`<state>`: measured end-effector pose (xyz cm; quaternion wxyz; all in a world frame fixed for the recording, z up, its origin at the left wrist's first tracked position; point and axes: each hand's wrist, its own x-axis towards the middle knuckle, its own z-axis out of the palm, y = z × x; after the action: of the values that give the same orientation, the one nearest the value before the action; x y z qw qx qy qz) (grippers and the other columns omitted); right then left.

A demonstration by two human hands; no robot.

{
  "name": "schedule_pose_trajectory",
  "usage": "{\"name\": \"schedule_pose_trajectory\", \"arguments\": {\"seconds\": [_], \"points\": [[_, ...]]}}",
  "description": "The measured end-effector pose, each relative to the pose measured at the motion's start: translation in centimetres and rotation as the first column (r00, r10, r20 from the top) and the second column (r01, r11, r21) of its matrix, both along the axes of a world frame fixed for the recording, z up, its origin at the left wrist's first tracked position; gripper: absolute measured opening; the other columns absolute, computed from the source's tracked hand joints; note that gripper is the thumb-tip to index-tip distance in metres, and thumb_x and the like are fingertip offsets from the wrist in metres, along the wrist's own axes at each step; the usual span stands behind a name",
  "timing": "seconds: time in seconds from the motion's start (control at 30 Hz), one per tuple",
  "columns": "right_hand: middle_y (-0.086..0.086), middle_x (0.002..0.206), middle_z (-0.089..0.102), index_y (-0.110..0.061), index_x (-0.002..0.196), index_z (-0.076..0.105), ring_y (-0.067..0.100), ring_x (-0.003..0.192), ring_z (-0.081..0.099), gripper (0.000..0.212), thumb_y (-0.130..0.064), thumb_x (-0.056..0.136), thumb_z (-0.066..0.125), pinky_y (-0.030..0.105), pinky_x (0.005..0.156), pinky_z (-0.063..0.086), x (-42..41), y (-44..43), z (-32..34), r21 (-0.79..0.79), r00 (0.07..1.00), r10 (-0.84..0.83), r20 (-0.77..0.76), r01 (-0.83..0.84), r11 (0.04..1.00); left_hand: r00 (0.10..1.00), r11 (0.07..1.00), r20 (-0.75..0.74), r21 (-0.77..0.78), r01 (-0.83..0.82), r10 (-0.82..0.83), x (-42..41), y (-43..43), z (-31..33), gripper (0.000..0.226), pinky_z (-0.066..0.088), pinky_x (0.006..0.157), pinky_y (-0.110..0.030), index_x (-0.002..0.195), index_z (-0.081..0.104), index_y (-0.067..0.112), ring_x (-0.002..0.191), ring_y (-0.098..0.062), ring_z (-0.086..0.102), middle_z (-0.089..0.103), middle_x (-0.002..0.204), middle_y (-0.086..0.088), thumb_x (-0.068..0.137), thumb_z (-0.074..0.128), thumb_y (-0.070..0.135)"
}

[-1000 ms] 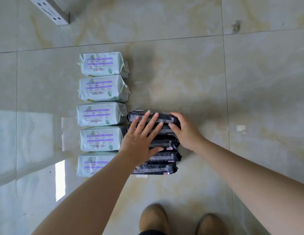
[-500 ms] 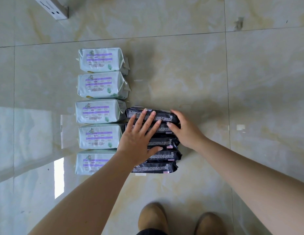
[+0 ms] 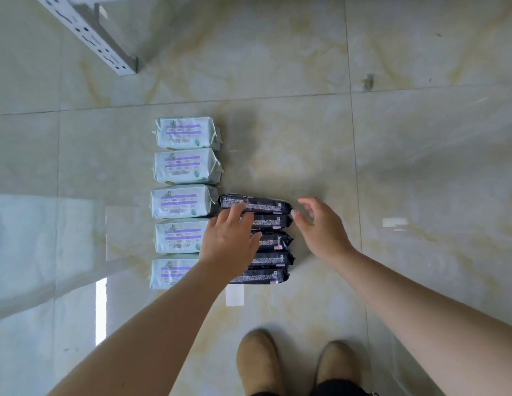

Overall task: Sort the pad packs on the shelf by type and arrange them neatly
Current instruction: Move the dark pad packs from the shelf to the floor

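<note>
Several pale green pad packs (image 3: pixel 186 167) with purple labels lie in a column on the glossy surface. To their right, several black pad packs (image 3: pixel 267 241) lie in a tighter column beside the lower green ones. My left hand (image 3: pixel 230 241) rests flat on the black column's left part, its fingertips reaching the top black pack (image 3: pixel 260 204). My right hand (image 3: pixel 320 224) hovers by the right ends of the upper black packs, fingers loosely spread and holding nothing; its thumb tip is close to the second pack's end.
A white perforated shelf rail (image 3: pixel 89 35) runs diagonally at the upper left. My two tan shoes (image 3: pixel 294 364) stand at the bottom edge. The marble-patterned tiled surface (image 3: pixel 392 167) stretches to the right of the packs.
My right hand has come off the right ends of the black packs and opened beside them. My left hand's fingers drew in a little. The view shifted so the packs sit lower.
</note>
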<state>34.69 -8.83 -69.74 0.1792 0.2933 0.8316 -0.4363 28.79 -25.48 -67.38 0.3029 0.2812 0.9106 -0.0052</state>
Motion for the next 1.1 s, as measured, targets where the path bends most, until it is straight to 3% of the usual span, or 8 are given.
{"name": "schedule_pose_trajectory", "arguments": {"seconds": [0.2, 0.33, 0.53, 0.7, 0.8, 0.9, 1.03, 1.1], "points": [[0.006, 0.118, 0.064, -0.01, 0.115, 0.058, 0.019, 0.109, 0.059, 0.03, -0.029, 0.094, 0.05, 0.023, 0.089, 0.042, -0.7, 0.5, 9.1, -0.048, 0.999, 0.008, -0.032, -0.009, 0.999, 0.929, 0.919, 0.112, 0.147, -0.366, 0.352, -1.1, 1.4, 9.1, 0.029, 0.043, 0.077, -0.031, 0.118, 0.052, 0.016, 0.101, -0.025, 0.055, 0.046, 0.121, -0.002, 0.095, 0.041, 0.03], [0.004, 0.111, 0.067, -0.01, 0.109, 0.062, 0.016, 0.104, 0.061, 0.026, -0.028, 0.093, 0.05, 0.018, 0.085, 0.043, -1.1, 0.8, 15.7, -0.095, 0.997, -0.029, -0.072, 0.022, 0.995, 0.872, 0.846, 0.242, 0.236, -0.479, 0.426, -1.4, 2.4, 14.8, 0.022, 0.048, 0.078, -0.031, 0.109, 0.057, 0.016, 0.089, -0.019, 0.055, 0.053, 0.111, -0.001, 0.093, 0.045, 0.026], [0.001, 0.102, 0.069, -0.011, 0.103, 0.064, 0.01, 0.092, 0.061, 0.022, -0.027, 0.093, 0.052, 0.002, 0.069, 0.037, -1.3, 1.5, 26.9, -0.159, 0.993, -0.059, -0.105, 0.042, 0.986, 0.8, 0.757, 0.409, 0.312, -0.574, 0.438, -1.8, 4.3, 26.2, 0.011, 0.032, 0.05, -0.015, 0.098, 0.054, 0.023, 0.058, -0.001, 0.045, 0.055, 0.085, 0.006, 0.093, 0.045, 0.021], [-0.007, 0.084, 0.064, -0.02, 0.092, 0.062, 0.009, 0.085, 0.06, 0.012, -0.027, 0.093, 0.052, 0.001, 0.061, 0.038, -1.1, 2.6, 36.7, -0.188, 0.983, -0.075, -0.166, 0.043, 0.981, 0.794, 0.719, 0.417, 0.364, -0.592, 0.443, -1.8, 5.6, 35.7, 0.019, 0.037, 0.055, -0.018, 0.111, 0.054, 0.019, 0.066, -0.011, 0.05, 0.057, 0.092, 0.004, 0.094, 0.047, 0.022], [-0.006, 0.084, 0.064, -0.024, 0.089, 0.058, 0.01, 0.086, 0.062, 0.009, -0.029, 0.092, 0.051, 0.003, 0.065, 0.038, -0.3, 3.9, 43.0, -0.168, 0.977, -0.036, -0.21, 0.0, 0.986, 0.795, 0.686, 0.413, 0.415, -0.598, 0.444, -2.0, 6.5, 41.7, 0.019, 0.04, 0.052, -0.019, 0.111, 0.054, 0.018, 0.064, -0.012, 0.05, 0.055, 0.093, 0.004, 0.094, 0.047, 0.022], [-0.006, 0.086, 0.064, -0.027, 0.088, 0.056, 0.011, 0.085, 0.062, 0.007, -0.029, 0.092, 0.052, 0.005, 0.067, 0.038, 0.8, 5.6, 49.3, -0.141, 0.97, -0.036, -0.239, 0.002, 0.99, 0.813, 0.68, 0.369, 0.449, -0.58, 0.45, -2.1, 7.6, 48.2, 0.02, 0.043, 0.061, -0.026, 0.11, 0.055, 0.013, 0.077, -0.021, 0.057, 0.057, 0.094, 0.001, 0.094, 0.046, 0.021], [0.0, 0.087, 0.066, -0.023, 0.087, 0.058, 0.02, 0.088, 0.064, 0.006, -0.025, 0.092, 0.054, 0.026, 0.081, 0.045, 2.1, 7.6, 55.9, -0.131, 0.953, -0.112, -0.281, 0.078, 0.988, 0.832, 0.658, 0.346, 0.51, -0.555, 0.434, -1.3, 9.3, 55.5, 0.009, 0.041, 0.062, -0.025, 0.093, 0.056, 0.017, 0.078, -0.022, 0.058, 0.058, 0.088, 0.002, 0.094, 0.047, 0.019], [0.0, 0.087, 0.066, -0.025, 0.084, 0.057, 0.021, 0.09, 0.064, 0.009, -0.024, 0.092, 0.053, 0.029, 0.084, 0.044, 2.7, 8.7, 58.6, -0.135, 0.943, -0.137, -0.302, 0.1, 0.986, 0.83, 0.637, 0.351, 0.531, -0.558, 0.434, -0.8, 10.1, 58.6, 0.012, 0.041, 0.056, -0.023, 0.085, 0.053, 0.022, 0.078, -0.02, 0.061, 0.058, 0.081, 0.005, 0.095, 0.046, 0.021]]}}
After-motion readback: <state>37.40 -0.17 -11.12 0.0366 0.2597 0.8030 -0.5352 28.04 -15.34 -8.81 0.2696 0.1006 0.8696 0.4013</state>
